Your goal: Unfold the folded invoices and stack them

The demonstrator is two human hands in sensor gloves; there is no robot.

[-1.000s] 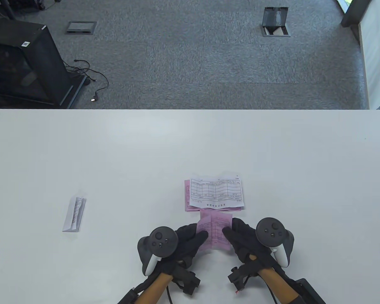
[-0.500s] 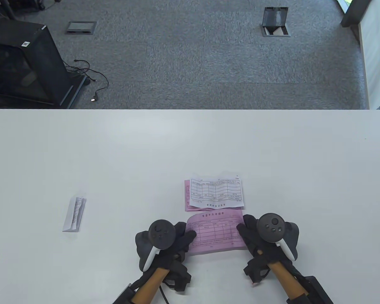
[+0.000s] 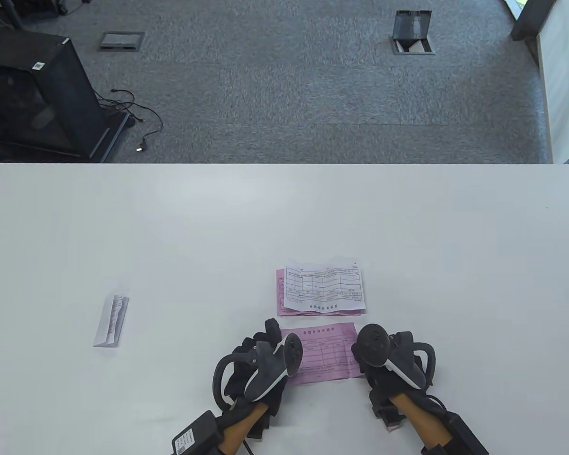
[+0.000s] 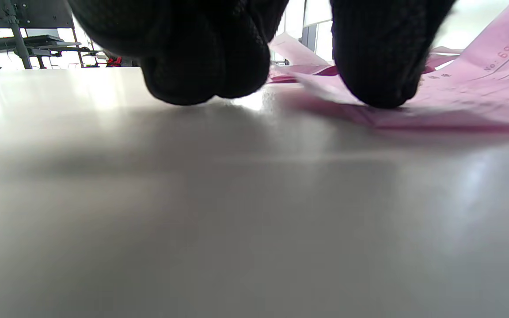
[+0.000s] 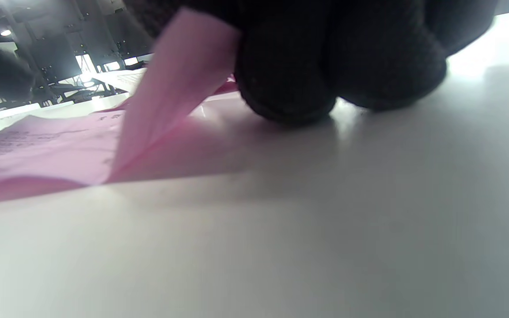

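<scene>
Unfolded pink invoice (image 3: 325, 353) flat on the white counter (image 3: 284, 218) near its near edge, printed side up. Left hand (image 3: 261, 362) at the sheet's left edge, one gloved fingertip (image 4: 380, 66) pressing down on the pink paper, the other fingers touching bare counter beside it. Right hand (image 3: 384, 355) at the sheet's right edge, fingers (image 5: 290, 75) curled down onto the counter, the paper's corner lifted against them; whether pinched or only pushed, cannot tell. Just beyond, toward the far edge, a stack: white invoice (image 3: 323, 286) lying on another pink sheet (image 3: 280, 294). Well apart toward the left edge, a folded white invoice (image 3: 111, 321)
</scene>
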